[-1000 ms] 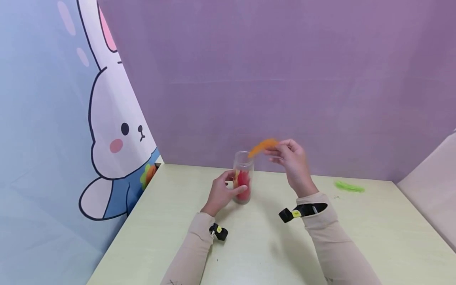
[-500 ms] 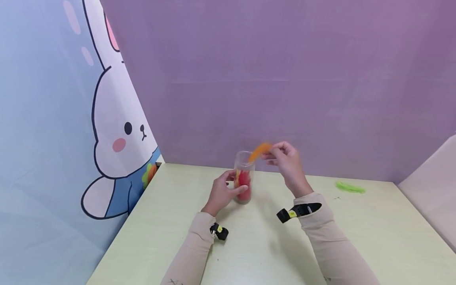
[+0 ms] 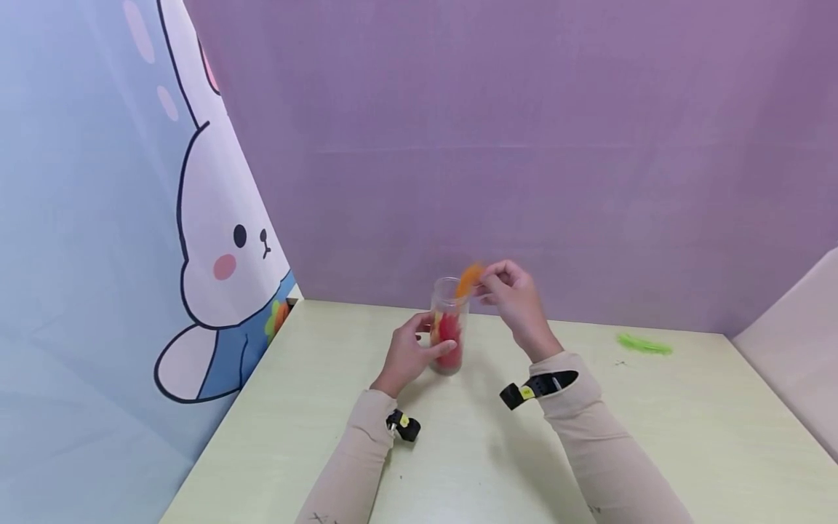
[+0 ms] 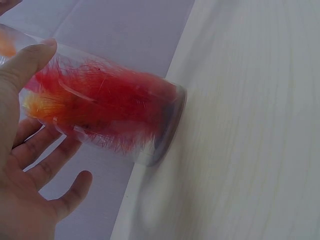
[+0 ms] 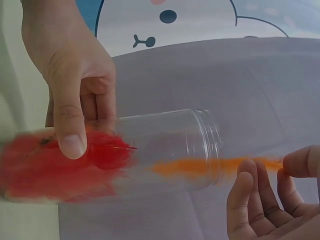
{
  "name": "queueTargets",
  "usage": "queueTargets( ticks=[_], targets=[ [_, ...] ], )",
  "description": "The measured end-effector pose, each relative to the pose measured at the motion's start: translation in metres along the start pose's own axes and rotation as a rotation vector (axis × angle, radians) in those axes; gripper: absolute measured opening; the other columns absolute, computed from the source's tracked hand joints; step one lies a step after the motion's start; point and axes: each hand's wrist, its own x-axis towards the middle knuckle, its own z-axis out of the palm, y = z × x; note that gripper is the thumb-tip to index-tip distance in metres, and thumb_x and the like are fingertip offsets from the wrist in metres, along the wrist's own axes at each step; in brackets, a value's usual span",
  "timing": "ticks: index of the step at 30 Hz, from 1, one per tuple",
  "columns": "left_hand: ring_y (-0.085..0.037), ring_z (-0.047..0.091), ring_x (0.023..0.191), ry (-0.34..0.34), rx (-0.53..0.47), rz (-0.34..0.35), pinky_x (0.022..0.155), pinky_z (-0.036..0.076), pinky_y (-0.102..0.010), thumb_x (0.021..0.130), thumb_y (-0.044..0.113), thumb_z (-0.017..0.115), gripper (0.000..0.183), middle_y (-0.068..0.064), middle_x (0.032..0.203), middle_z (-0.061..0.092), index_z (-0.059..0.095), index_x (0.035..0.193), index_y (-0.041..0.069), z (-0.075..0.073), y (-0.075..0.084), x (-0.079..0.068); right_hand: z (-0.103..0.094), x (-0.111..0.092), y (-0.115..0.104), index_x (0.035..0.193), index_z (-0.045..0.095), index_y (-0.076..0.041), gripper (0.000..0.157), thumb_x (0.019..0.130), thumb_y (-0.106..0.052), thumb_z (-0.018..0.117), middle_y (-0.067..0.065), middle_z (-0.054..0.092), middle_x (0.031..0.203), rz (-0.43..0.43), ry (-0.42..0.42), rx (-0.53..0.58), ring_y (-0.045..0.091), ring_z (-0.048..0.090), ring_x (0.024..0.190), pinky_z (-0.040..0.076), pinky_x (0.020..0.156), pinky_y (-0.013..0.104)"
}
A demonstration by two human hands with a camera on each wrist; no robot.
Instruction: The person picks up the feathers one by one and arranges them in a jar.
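Note:
A clear jar (image 3: 452,320) stands upright on the table, its top uncovered. Red feathers (image 4: 115,100) fill its lower part, with yellow-orange ones (image 4: 40,105) beside them. My left hand (image 3: 409,353) grips the jar, thumb on one side and fingers on the other. In my right hand (image 3: 513,298), thumb and fingertips pinch an orange feather (image 5: 200,166) at one end. The feather's other end is inside the jar's mouth, above the red feathers. Toward the right of the table lies a green feather (image 3: 644,344), apart from both hands.
The pale wooden table (image 3: 314,437) ends at a purple backdrop (image 3: 524,145) just behind the jar. A blue cloth with a cartoon rabbit (image 3: 222,291) hangs on the left, and a white panel (image 3: 799,349) stands on the right.
My right hand has moved left toward the jar, and the orange feather has gone from above the rim to partly inside the mouth. My left hand and the jar have stayed in place.

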Motion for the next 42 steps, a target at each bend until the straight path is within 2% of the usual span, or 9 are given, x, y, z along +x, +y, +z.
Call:
queueTargets(
  ticks=[8,15,23,27,33,42],
  targets=[
    [-0.026,0.064,0.115,0.009,0.000,0.006,0.102,0.050,-0.054,0.079,0.038,0.089,0.064,-0.003,0.126,0.070,0.064,0.133,0.016,0.000,-0.001,0.000,0.007,-0.001,0.000,0.113,0.061,0.001,0.023,0.101,-0.018,0.058,0.008,0.070,0.102,-0.010,-0.031,0.002,0.017,0.069,0.087,0.062,0.082,0.032],
    [-0.025,0.065,0.115,0.010,0.011,0.020,0.100,0.051,-0.050,0.079,0.037,0.089,0.063,-0.002,0.125,0.071,0.064,0.133,0.016,0.000,-0.002,0.000,0.007,-0.003,0.002,0.112,0.062,0.000,0.022,0.101,-0.019,0.059,0.017,0.070,0.108,-0.017,-0.045,0.006,0.019,0.069,0.087,0.062,0.082,0.032],
    [-0.026,0.063,0.116,0.004,0.017,0.005,0.101,0.051,-0.051,0.080,0.038,0.088,0.063,-0.004,0.127,0.069,0.063,0.134,0.017,0.000,0.000,-0.001,0.001,-0.007,0.007,0.110,0.061,-0.005,0.020,0.103,-0.023,0.057,0.007,0.070,0.103,-0.006,-0.034,-0.009,0.017,0.069,0.088,0.061,0.084,0.031],
    [-0.026,0.063,0.116,0.004,0.016,-0.004,0.101,0.051,-0.051,0.080,0.039,0.088,0.064,-0.004,0.127,0.069,0.063,0.134,0.017,-0.001,0.002,-0.002,-0.005,-0.009,0.013,0.110,0.060,-0.004,0.020,0.103,-0.023,0.057,0.007,0.069,0.104,0.007,-0.032,-0.011,0.018,0.068,0.089,0.061,0.084,0.032],
    [-0.025,0.063,0.116,0.001,0.024,-0.005,0.100,0.051,-0.050,0.080,0.039,0.088,0.064,-0.003,0.127,0.069,0.063,0.134,0.017,0.000,0.002,-0.003,-0.019,-0.012,0.030,0.111,0.059,-0.002,0.022,0.104,-0.022,0.058,0.005,0.068,0.100,0.033,0.000,-0.008,0.016,0.068,0.086,0.060,0.078,0.026],
    [-0.025,0.064,0.114,0.008,0.026,0.024,0.099,0.051,-0.049,0.079,0.038,0.089,0.063,-0.002,0.126,0.070,0.064,0.133,0.017,0.000,0.000,-0.002,-0.051,-0.022,0.063,0.118,0.057,0.002,0.027,0.105,-0.022,0.054,0.008,0.067,0.103,0.108,0.060,-0.092,0.014,0.067,0.087,0.060,0.083,0.030]
  ],
)
